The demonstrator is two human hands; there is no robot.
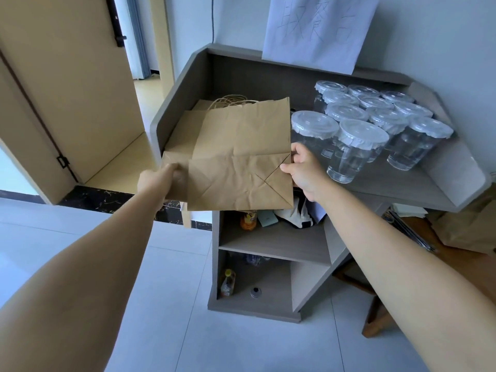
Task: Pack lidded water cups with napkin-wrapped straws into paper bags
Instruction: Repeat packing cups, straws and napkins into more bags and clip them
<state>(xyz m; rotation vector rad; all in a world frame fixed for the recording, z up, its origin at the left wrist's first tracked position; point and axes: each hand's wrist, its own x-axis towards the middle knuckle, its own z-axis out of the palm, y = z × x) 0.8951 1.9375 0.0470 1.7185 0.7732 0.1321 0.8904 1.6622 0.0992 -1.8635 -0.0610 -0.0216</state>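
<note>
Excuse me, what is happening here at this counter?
A person is holding a flat, still folded brown paper bag over the grey counter, the left hand at its left edge and the right hand at its right edge. More folded bags lie beneath it. To the right stands a group of clear lidded cups of water, each with white paper under its lid. No cup is packed yet.

White paper sheet (319, 28) on wall, upper right: hand-drawn chars "取餐台". Bottle labels below too blurry to read.
</note>
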